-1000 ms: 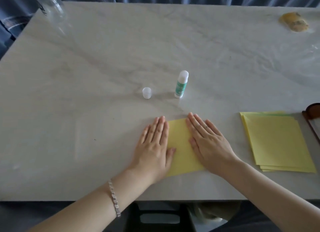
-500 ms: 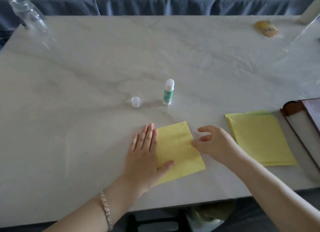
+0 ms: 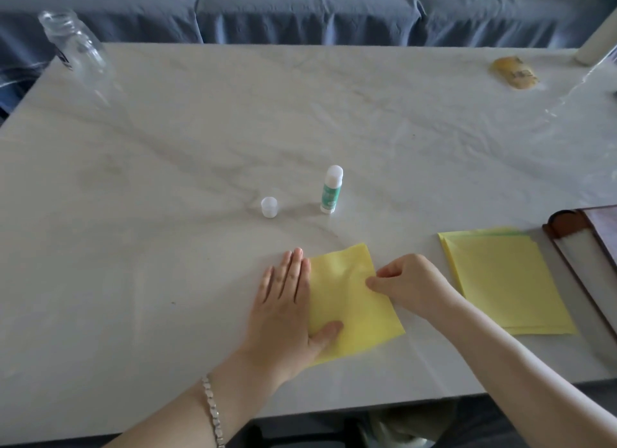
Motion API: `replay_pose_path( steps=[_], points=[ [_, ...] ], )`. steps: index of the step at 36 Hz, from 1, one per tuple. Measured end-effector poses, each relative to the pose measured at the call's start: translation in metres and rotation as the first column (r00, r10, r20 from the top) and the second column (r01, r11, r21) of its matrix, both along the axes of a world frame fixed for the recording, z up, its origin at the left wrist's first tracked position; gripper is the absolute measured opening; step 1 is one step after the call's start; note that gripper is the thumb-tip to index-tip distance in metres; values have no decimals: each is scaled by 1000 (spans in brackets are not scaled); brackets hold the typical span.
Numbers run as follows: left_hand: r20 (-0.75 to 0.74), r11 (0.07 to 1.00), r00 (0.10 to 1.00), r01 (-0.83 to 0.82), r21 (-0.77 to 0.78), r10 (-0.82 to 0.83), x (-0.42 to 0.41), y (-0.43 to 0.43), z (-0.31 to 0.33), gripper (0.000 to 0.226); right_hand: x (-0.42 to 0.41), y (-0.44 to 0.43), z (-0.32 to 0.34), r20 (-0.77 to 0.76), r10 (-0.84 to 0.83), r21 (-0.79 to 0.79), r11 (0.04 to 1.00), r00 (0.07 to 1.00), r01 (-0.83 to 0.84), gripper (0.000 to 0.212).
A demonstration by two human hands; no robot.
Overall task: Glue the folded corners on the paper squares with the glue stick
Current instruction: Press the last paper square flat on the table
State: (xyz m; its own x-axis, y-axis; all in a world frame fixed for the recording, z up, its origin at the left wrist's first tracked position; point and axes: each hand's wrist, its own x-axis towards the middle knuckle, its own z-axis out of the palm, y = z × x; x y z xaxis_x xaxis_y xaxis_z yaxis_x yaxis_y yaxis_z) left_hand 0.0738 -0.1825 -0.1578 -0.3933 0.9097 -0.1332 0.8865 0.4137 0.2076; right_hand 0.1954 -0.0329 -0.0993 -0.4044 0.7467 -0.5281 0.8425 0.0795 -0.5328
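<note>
A yellow paper square (image 3: 354,307) lies near the table's front edge. My left hand (image 3: 287,307) rests flat on its left side, fingers straight, thumb on the paper. My right hand (image 3: 410,284) has curled fingers that pinch the square's right edge between thumb and forefinger. Behind the square stands an uncapped glue stick (image 3: 331,189) with a green label, upright. Its white cap (image 3: 269,207) sits to the left of it. A stack of yellow paper squares (image 3: 504,280) lies to the right.
On the marble table (image 3: 167,264), a clear plastic bottle (image 3: 75,47) stands at the far left corner and a yellow-brown object (image 3: 514,72) at the far right. A brown wooden tray (image 3: 587,240) sits at the right edge. A blue sofa (image 3: 300,6) runs behind.
My right hand has lifted off the square, curled its fingers and now pinches the right edge. My left hand stays flat on the left side. The camera view shifted.
</note>
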Motion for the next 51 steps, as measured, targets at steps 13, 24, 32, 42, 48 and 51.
replay_pose_path(
  steps=[13,24,32,42,48,51],
  points=[
    [77,999,997,15,-50,-12,-3,-1,4,89,7,-6,0,-221,-78,-81,995,972,61,18],
    [896,770,381,-634,71,230,20,64,61,64,55,29,47,-495,-233,-29,967,837,252,24],
    [970,813,135,-575,-92,204,79,128,67,22,131,69,61,-469,-332,68,910,818,408,16],
    [773,881,493,-441,-175,400,127,171,56,16,167,97,21,-66,-334,298,893,940,338,7],
    [612,938,728,-340,-70,310,129,174,54,28,158,97,13,172,-259,432,887,950,164,8],
    [570,961,788,-276,-12,234,129,174,52,31,154,92,10,276,-218,473,879,936,65,24]
  ],
)
